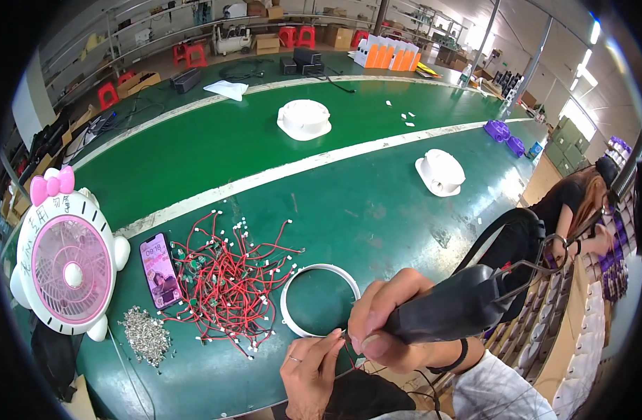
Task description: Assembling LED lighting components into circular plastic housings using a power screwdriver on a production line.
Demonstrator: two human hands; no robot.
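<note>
Clamped in my right hand (pixel 375 309) at four o'clock, a black handheld tool (pixel 447 308) points toward my left hand (pixel 310 374) at six, whose fingertips (pixel 333 339) pinch together on what I can't tell, with a white ring (pixel 285 304) just beyond, red wires (pixel 230 290) at eight, a white housing (pixel 304 119) at twelve.
</note>
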